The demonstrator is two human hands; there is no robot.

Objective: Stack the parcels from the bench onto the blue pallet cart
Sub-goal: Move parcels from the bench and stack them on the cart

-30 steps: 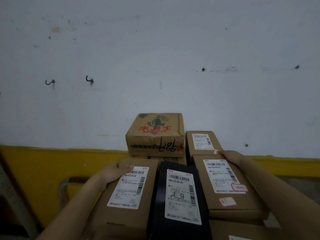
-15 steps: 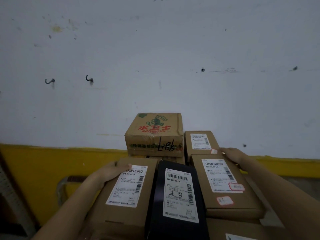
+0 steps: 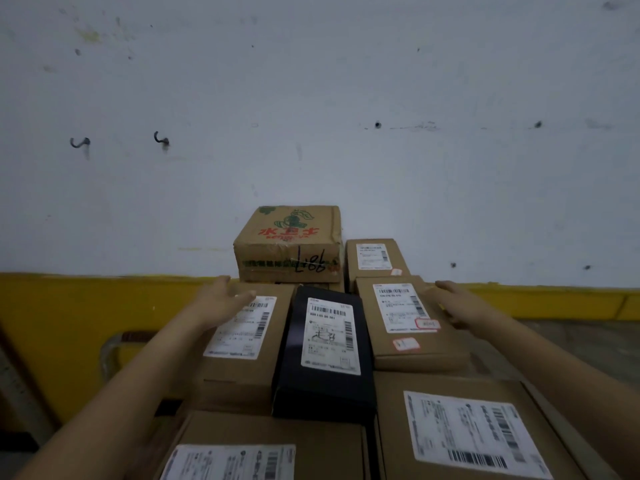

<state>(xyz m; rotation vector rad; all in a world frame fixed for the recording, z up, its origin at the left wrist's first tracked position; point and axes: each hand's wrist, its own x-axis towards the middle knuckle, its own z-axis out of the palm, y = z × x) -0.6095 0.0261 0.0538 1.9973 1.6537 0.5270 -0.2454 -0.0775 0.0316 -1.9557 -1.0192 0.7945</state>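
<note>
The black parcel (image 3: 325, 348) lies between the left brown parcel (image 3: 242, 355) and the right brown parcel (image 3: 408, 341). All three sit on top of the stack before the white wall (image 3: 311, 98), placed as they were a second ago. The left hand (image 3: 221, 299), earlier curled on the left brown parcel's far corner, now spreads straight-fingered over its far end; contact is unclear. The right hand (image 3: 453, 296) has slid along the right brown parcel's outer edge, fingers flat, gripping nothing. A near-left parcel (image 3: 273, 434) and a near-right parcel (image 3: 391, 427) have come into view. The printed carton (image 3: 289, 244) stands behind.
</note>
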